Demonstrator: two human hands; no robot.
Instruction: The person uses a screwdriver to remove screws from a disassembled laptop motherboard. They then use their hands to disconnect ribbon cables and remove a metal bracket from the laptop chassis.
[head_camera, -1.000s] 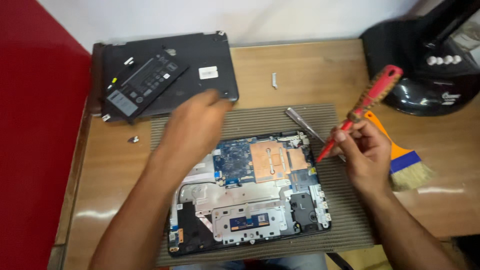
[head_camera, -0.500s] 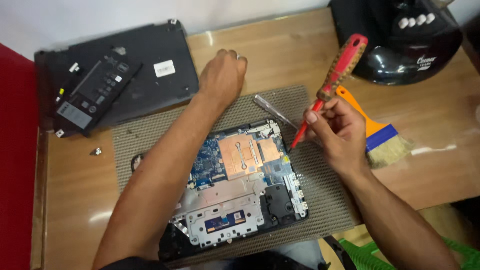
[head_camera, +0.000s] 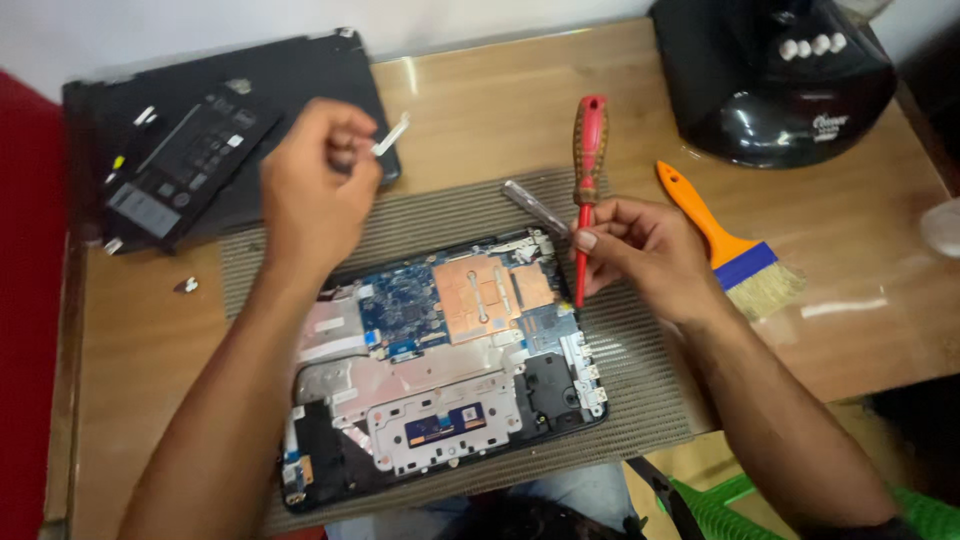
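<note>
The left hand (head_camera: 315, 190) was raised above the ribbed mat (head_camera: 640, 390), pinching a small white strip (head_camera: 392, 134) between its fingertips. The right hand (head_camera: 640, 250) gripped a red-handled screwdriver (head_camera: 587, 160) upright, its tip beside the opened laptop (head_camera: 450, 360), whose circuit board and copper plate lay bare. An orange-handled brush (head_camera: 725, 245) lay just right of that hand, and a black battery (head_camera: 185, 165) rested on the removed cover (head_camera: 300, 75).

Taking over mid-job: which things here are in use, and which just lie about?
In use: opened laptop; red screwdriver in right hand; small white strip in left hand.
Lying about: orange-handled brush; battery; black appliance; second screwdriver.
</note>
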